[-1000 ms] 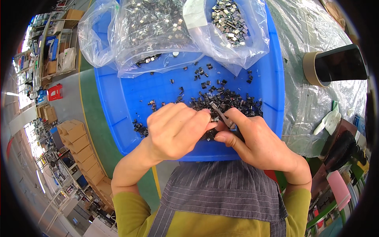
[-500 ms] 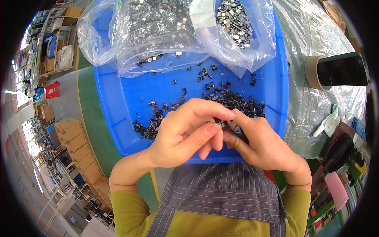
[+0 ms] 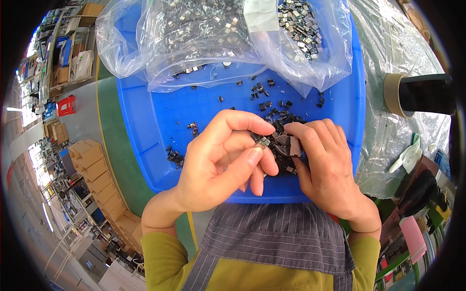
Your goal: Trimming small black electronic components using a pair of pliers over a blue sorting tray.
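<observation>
My left hand (image 3: 221,162) pinches a small black-and-metal part (image 3: 262,142) between thumb and forefinger, its other fingers curled loosely below. Close by on the right, my right hand (image 3: 327,165) is closed round a dark tool with a flat greyish end (image 3: 294,146); its handle is mostly hidden and its exact kind is unclear. Both hands are above the near part of a blue plastic tray (image 3: 138,140). Loose black parts (image 3: 279,114) lie heaped beyond and beneath the fingers. More of them (image 3: 174,157) sit left of my left wrist.
Clear plastic bags of small metal parts (image 3: 301,29) fill the tray's far side. To the right, a tape roll (image 3: 394,94) holds up a dark flat device (image 3: 427,94) on plastic sheeting (image 3: 374,160), near a white glove (image 3: 407,156). Cardboard boxes (image 3: 99,179) stand on the left.
My hands have moved apart, with the right hand shifting right and its fingers coming into fuller view. The part in my left pinch now shows clearly. The whole view has shifted slightly.
</observation>
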Motion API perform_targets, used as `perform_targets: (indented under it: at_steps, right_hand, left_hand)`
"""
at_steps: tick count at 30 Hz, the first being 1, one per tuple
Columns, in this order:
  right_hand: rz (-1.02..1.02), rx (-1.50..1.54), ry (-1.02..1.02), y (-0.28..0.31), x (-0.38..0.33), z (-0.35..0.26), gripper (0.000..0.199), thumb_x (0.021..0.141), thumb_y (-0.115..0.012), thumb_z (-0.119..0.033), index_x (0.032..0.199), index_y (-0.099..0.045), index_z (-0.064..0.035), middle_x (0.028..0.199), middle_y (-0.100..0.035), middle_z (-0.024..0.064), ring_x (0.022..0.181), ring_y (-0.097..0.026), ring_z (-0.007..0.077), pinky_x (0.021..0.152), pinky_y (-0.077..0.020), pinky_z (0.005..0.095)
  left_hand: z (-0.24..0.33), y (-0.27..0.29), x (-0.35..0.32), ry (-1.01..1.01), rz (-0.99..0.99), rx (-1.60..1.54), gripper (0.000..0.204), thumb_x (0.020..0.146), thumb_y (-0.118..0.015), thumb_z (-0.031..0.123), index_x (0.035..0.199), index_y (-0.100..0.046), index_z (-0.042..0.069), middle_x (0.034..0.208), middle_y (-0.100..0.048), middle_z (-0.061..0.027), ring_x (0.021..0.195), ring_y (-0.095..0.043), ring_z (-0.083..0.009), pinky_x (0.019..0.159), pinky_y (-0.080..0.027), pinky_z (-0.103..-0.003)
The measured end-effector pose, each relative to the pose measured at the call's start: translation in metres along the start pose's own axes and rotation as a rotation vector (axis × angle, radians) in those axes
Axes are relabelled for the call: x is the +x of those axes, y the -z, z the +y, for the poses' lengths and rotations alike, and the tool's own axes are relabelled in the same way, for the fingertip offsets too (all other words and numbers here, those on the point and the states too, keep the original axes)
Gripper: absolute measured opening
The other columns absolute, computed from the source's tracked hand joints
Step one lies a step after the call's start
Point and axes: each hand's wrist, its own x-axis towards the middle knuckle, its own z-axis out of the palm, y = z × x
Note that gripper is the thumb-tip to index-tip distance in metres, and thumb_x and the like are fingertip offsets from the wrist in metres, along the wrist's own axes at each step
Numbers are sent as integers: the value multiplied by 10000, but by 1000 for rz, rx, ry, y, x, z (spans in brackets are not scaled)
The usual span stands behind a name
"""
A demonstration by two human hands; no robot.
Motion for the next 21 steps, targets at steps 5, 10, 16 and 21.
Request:
perform_targets:
  at_steps: [5,10,16,21]
  right_hand:
    - [14,-49,-1,0,-1,-1,510,598,-650,27,1093,-548,-42,871,-503,79,811,-491,274,731,-379,383]
    - [17,-69,-6,1,-1,-3,574,609,-652,64,1159,-522,-35,964,-541,117,876,-510,313,764,-387,397]
    - [74,-112,6,-2,-3,-1,595,596,-652,52,1170,-520,-35,978,-547,114,880,-515,309,775,-385,404]
    - [99,-151,19,-4,-3,-1,590,597,-654,37,1168,-521,-36,950,-543,113,858,-516,308,759,-385,403]
  left_hand:
    - [1,8,1,123,-87,-168,260,974,-442,86,1216,-397,1,859,-647,-139,558,-614,-123,477,-414,-199]
    - [-7,17,9,212,-221,-481,277,983,-434,139,1216,-381,-1,845,-641,-198,464,-591,-164,417,-400,-219]
    - [-10,5,11,253,-184,-732,279,972,-394,65,1222,-311,-28,822,-629,-281,341,-522,-182,335,-387,-217]
    - [-11,7,10,237,-203,-653,275,982,-409,101,1225,-341,-7,843,-630,-259,376,-539,-175,375,-407,-222]
